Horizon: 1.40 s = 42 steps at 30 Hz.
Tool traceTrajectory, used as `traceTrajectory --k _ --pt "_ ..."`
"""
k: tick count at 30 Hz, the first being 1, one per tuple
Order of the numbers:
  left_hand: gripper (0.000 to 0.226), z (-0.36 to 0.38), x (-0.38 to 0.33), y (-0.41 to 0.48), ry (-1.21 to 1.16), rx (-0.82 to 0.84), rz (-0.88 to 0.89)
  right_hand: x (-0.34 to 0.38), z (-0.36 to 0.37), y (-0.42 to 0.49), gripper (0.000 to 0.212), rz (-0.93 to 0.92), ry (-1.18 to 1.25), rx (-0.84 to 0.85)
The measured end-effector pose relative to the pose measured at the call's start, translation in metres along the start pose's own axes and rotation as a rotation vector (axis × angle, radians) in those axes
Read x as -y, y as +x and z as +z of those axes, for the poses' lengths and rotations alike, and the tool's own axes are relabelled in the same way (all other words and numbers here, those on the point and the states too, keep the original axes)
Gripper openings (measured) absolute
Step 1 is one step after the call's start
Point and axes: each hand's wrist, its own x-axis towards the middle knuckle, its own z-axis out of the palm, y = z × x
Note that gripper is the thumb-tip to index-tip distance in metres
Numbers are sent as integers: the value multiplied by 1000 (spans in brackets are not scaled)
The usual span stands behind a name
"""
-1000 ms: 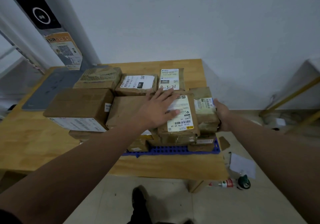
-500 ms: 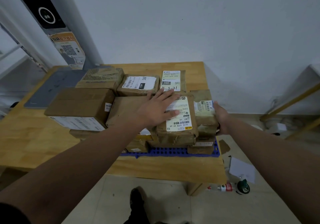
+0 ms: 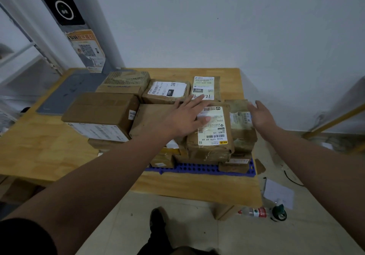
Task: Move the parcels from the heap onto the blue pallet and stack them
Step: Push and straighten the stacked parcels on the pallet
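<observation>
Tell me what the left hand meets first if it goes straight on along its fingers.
Probably the rear parcel with the white label, just ahead of the left hand; whether that parcel stands at hand height is unclear.

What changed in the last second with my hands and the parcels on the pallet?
The right hand let go of the rightmost parcel and came off its side, fingers now open. The left hand stays flat on the labelled parcel; the stack on the blue pallet has not shifted.

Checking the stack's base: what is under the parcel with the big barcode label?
Beneath it, edges of lower brown parcels show, resting on the blue pallet; the rest is covered.
</observation>
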Motion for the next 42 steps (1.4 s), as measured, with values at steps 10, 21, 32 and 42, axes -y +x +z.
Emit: traceTrajectory --k 10,21,32,42 --pt "57 -21 27 -36 -237 -280 -234 88 47 -13 65 -416 -441 109" --pt "47 -54 68 -82 -88 -589 -391 149 109 -34 72 -620 -727 297" --pt "61 -83 151 -125 116 -422 -814 203 175 -48 72 -736 -779 420" --pt "43 -100 190 -141 -169 -455 -774 250 231 -40 70 -750 -802 446"
